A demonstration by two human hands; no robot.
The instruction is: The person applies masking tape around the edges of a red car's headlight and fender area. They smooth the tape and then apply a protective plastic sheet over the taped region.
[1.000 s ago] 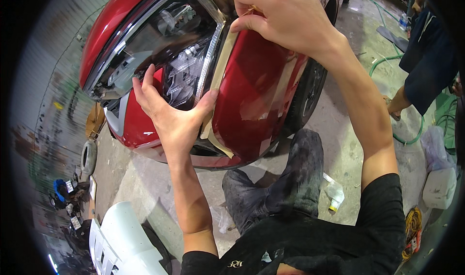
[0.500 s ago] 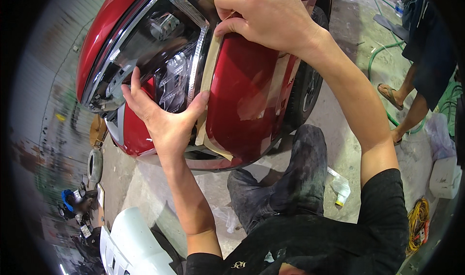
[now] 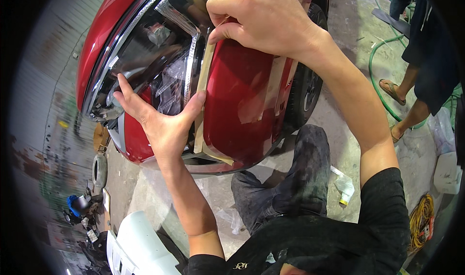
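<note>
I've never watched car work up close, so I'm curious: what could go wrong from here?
The tan tape strip runs close beside the headlight, so a slip of the right hand at its upper part might crease it or send it astray. The left hand has its thumb at the strip; if that slid, the tape might shift. Its spread fingers are over the headlight and might smudge it, though I can't tell whether they touch.

The car [image 3: 237,91] is deep red, its headlight [image 3: 138,38] smoky black with silver, finely patterned trim [image 3: 188,69]. The tape [image 3: 206,67] is tan. The shirt [image 3: 329,241] is black with a small pale print [image 3: 240,265], the trousers [image 3: 310,178] blotchy charcoal. The hose [image 3: 371,71] is green, the cord [image 3: 418,221] orange-yellow, the jug [image 3: 446,173] whitish, the floor [image 3: 348,115] mottled grey.
</note>
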